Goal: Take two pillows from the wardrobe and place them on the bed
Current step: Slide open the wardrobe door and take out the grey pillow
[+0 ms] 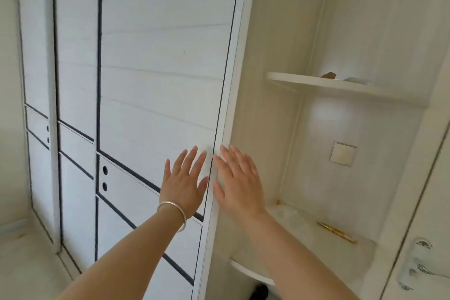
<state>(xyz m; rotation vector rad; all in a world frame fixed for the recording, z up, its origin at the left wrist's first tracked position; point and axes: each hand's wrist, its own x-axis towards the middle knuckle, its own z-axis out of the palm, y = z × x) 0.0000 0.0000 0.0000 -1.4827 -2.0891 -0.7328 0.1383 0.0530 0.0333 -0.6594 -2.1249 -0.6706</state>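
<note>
A white wardrobe (155,56) with dark trim lines fills the left and middle of the head view, its doors closed. My left hand (183,181), with a silver bangle on the wrist, lies flat with fingers spread on the rightmost door near its right edge. My right hand (239,184) is spread open at the wardrobe's right side edge, fingertips at the corner. Neither hand holds anything. No pillows and no bed are in sight.
Right of the wardrobe is a cream alcove with corner shelves (316,83), a wall switch (343,154) and a gold object (337,232) on the lower shelf. A door with a metal handle (418,263) stands at the far right.
</note>
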